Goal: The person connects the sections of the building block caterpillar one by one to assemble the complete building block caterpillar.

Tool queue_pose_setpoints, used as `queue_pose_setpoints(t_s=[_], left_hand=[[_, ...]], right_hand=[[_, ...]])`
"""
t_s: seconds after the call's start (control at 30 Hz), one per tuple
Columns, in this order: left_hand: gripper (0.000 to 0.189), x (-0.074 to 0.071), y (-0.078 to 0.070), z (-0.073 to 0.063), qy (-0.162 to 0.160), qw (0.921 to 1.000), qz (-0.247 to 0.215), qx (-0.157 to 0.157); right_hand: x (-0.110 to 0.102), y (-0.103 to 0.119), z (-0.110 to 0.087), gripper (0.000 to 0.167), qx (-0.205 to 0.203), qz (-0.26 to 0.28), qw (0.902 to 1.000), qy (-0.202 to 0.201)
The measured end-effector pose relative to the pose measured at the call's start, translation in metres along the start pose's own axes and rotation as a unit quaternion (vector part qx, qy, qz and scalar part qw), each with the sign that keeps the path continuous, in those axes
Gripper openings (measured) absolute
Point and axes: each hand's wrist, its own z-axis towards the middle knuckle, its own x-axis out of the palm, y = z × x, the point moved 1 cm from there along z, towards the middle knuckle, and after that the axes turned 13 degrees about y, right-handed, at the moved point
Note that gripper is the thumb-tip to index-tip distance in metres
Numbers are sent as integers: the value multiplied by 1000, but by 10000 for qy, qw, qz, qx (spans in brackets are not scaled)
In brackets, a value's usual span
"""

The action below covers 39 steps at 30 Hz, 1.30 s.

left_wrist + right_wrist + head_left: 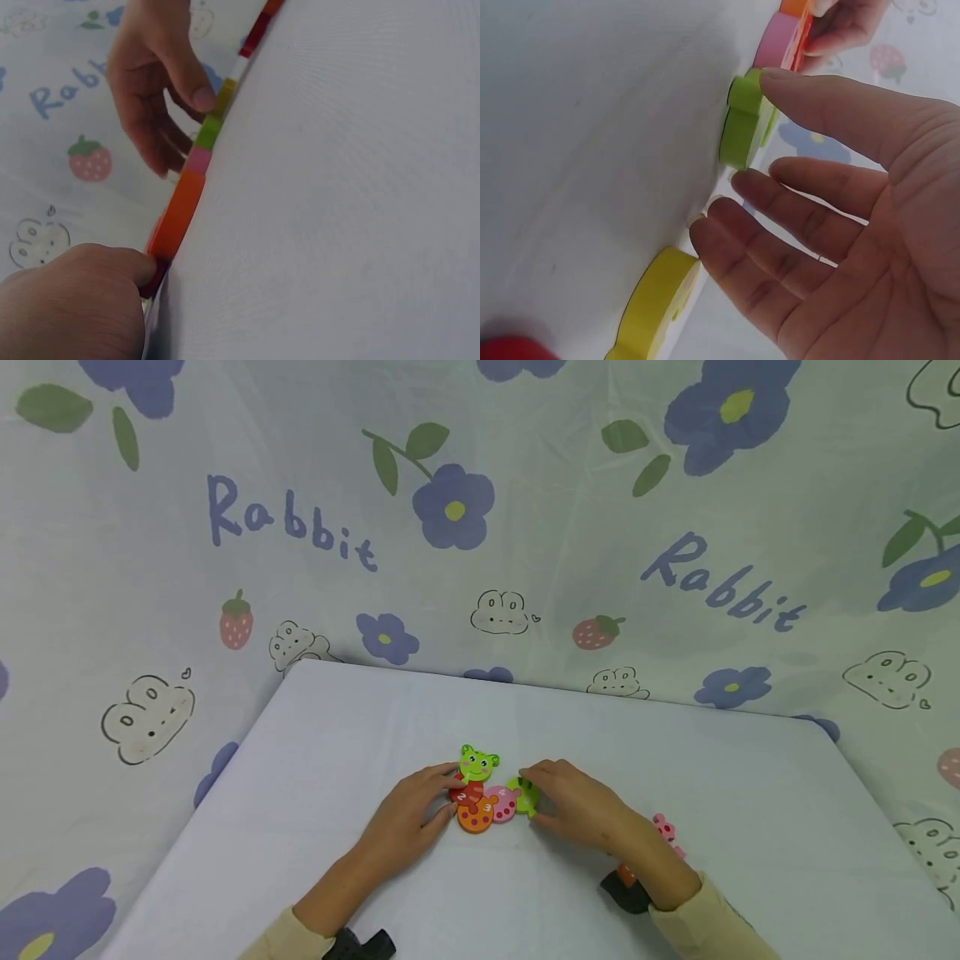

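Observation:
Flat wooden caterpillar puzzle pieces lie joined in a curved row on the white table. The row has a green smiling head [477, 765], a red piece [468, 792] numbered 2, an orange piece [476, 817] numbered 3, a pink piece [502, 803] and a green piece [527, 797]. My left hand [405, 814] pinches the red piece at its left edge, index finger over it and thumb below. My right hand [577, 806] is around the green piece at the right end. In the right wrist view its thumb [832, 105] touches that piece, with the other fingers extended.
Pink dotted pieces [664, 828] lie partly hidden behind the right forearm. In the right wrist view, a yellow piece [656, 300] lies below the fingers and a red one [514, 349] is at the corner. A patterned cloth [510, 527] hangs behind the table [360, 702].

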Motion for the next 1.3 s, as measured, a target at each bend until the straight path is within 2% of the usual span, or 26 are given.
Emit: queue_pose_setpoints(t_s=[0.13,0.33,0.6,0.9,1.03,1.3], left_hand=[[36,-1,-2,1,4,10000,-17,-22],[36,-2,-3,0,-22,10000,-2,7],[35,0,-1,0,-63,9999,12,87],[36,0,1,0,-21,10000,6,3],[36,0,1,0,-9,10000,-16,-38],[38,1,1,1,14,9999,-55,-99]], right_hand=[[-2,-4,-4,63,27,108,9999,22],[-9,-11,-21,54,-187,340,9991,-150],[-12,-27,-54,42,102,655,9972,-343],[-10,-43,-90,36,400,787,9956,-311],[-7,-47,-102,35,542,848,9946,-241],[-4,-55,-123,38,578,870,9942,-240]])
